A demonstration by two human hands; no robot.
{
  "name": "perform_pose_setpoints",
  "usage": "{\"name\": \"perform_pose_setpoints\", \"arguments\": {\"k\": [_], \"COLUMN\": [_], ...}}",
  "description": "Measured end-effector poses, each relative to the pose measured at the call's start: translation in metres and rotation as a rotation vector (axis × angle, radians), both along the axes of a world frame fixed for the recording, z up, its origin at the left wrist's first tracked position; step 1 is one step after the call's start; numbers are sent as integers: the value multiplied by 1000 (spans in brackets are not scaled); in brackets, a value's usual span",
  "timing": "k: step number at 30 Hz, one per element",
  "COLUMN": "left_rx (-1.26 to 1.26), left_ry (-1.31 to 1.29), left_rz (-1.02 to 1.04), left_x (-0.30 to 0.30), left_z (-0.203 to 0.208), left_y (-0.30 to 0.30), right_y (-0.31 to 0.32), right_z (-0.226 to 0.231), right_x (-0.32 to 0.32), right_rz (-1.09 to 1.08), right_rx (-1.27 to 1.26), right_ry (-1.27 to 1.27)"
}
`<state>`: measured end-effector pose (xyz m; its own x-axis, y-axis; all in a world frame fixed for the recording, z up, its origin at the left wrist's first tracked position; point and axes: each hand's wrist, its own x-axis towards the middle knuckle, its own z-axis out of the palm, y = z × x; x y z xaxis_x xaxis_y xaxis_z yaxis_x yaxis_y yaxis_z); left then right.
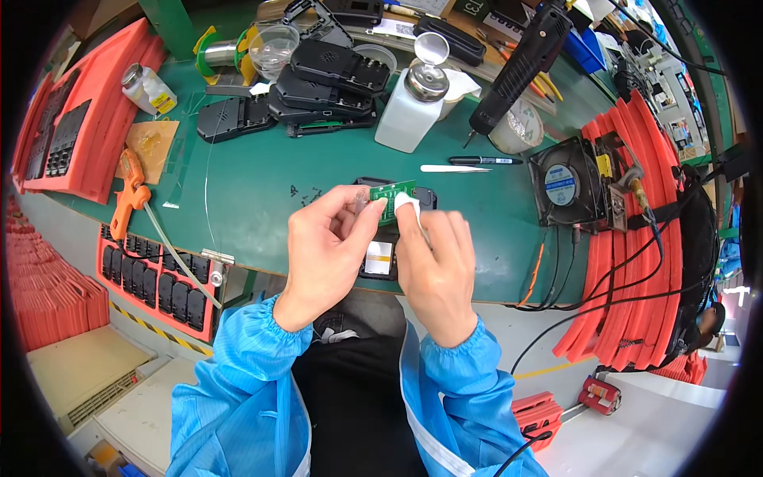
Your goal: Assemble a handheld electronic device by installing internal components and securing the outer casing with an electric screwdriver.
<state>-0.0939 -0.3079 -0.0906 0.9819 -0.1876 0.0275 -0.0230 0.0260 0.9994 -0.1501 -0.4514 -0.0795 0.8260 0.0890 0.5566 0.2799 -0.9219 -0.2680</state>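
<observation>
Between thumb and fingers, my left hand (326, 246) grips a small green circuit board (383, 193) by its left side, tilted up above the bench. My right hand (437, 258) is closed on a white wipe (407, 200), its index finger pressing the cloth against the board's face. Under both hands lies a black plastic housing (427, 199), mostly covered by them. A silver-white square with a yellow stripe (379, 258) shows in its lower part. Just beyond the right hand, white tweezers (455, 168) and a black marker (485, 160) rest on the green mat.
Black housings (326, 87) are stacked behind, beside a white pump bottle (412, 107) with its lid up. A black electric screwdriver (520, 71) hangs at right. A fan (560, 183) stands by red foam trays (636, 238). An orange glue gun (129, 195) lies at the left edge.
</observation>
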Motion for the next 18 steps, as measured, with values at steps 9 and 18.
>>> {"name": "perform_pose_setpoints", "arguments": {"k": [9, 18], "left_rx": [29, 81], "left_ry": [1, -56], "left_rz": [54, 73], "left_x": [7, 8], "left_z": [1, -7], "left_y": [2, 2], "right_y": [-4, -3], "right_z": [13, 72], "right_x": [-16, 80], "right_rz": [110, 145], "right_rx": [58, 163], "right_ry": [49, -299]}}
